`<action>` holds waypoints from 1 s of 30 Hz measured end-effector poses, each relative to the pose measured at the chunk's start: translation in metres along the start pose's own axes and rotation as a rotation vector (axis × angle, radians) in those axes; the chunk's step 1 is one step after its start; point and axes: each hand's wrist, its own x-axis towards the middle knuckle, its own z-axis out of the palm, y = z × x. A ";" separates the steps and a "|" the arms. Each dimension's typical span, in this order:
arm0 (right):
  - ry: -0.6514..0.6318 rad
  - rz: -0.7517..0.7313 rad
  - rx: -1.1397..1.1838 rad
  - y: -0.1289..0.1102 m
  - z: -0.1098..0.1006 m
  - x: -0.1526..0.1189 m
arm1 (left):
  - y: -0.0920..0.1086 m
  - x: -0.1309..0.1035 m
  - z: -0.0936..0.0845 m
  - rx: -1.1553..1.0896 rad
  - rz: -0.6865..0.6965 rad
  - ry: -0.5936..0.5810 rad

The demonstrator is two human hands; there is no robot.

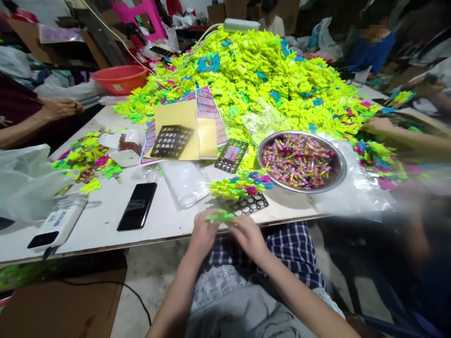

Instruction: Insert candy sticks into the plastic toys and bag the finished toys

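Note:
A small light-green plastic piece point(220, 216) is held at the table's front edge; its exact kind is too small to make out. My left hand point(204, 231) is closed on its left end. From the other side, the fingers of my right hand point(249, 235) pinch its right end. Just beyond my hands, a stack of yellow, blue and pink plastic pieces point(241, 184) rests on a black perforated tray point(251, 205). To the right of that stack stands a steel bowl point(302, 188) full of small wrapped candies point(299, 157).
A huge heap of neon-yellow plastic pieces point(268, 70) covers the back. Leftward lie a black phone point(137, 206), a white power bank point(65, 220), clear plastic bags point(185, 183) and a smaller mixed pile point(88, 157). A red basin point(120, 80) stands behind. Co-workers' hands point(61, 108) appear on both sides.

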 end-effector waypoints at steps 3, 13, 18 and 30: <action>0.135 -0.007 -0.129 0.008 0.000 0.004 | -0.011 -0.014 0.013 0.155 -0.041 -0.083; 0.296 -0.096 -0.370 0.038 0.031 0.018 | -0.018 -0.054 0.067 0.332 -0.041 -0.086; 0.308 -0.153 -0.499 0.041 0.048 0.021 | -0.040 -0.064 0.083 0.340 0.009 -0.062; 0.367 -0.236 -0.653 0.037 0.050 0.022 | -0.057 -0.066 0.101 0.327 0.000 0.015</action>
